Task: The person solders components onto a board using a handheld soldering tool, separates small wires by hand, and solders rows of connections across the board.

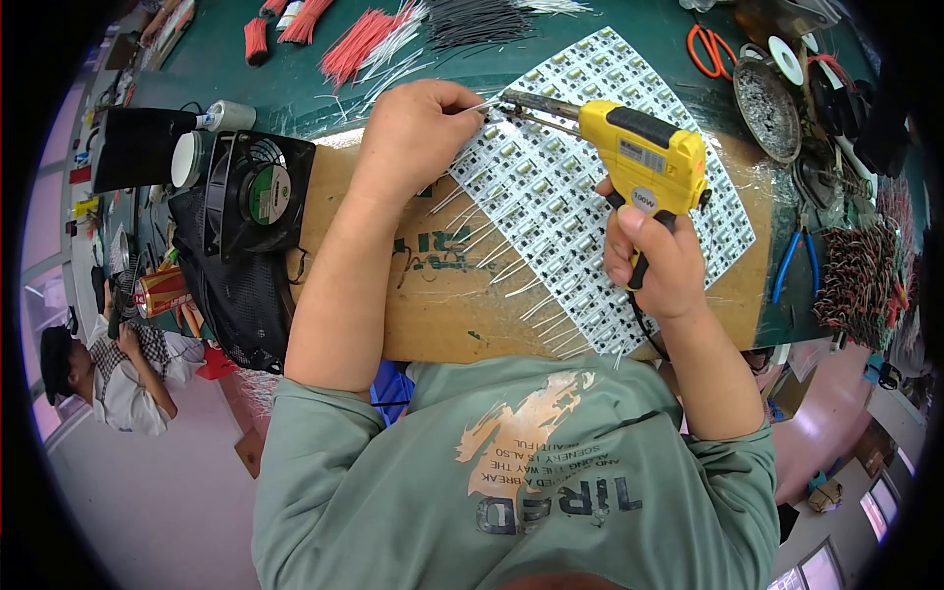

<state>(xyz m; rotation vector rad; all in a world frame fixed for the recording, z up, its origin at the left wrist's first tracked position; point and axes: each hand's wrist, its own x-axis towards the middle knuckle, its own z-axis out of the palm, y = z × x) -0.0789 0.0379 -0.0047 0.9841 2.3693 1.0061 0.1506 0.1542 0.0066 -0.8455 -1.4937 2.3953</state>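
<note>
yellow gun point(639, 143) sits in the right grip point(656, 251), which is curled round it. the left grip point(418, 133) pinches a white wire point(486, 105) near the gun's tip. the board point(565, 231) lies under the gun, just beside the left grip.

Yellow soldering gun point(644, 147), pointing left, white circuit-board sheet point(553, 211) beneath

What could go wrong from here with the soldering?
The left hand pinches a white wire right beside the tip of the yellow soldering gun; if hot, a slip might burn it.
White wire tails stick out past the circuit-board panel toward the left forearm, which could catch them.
</note>
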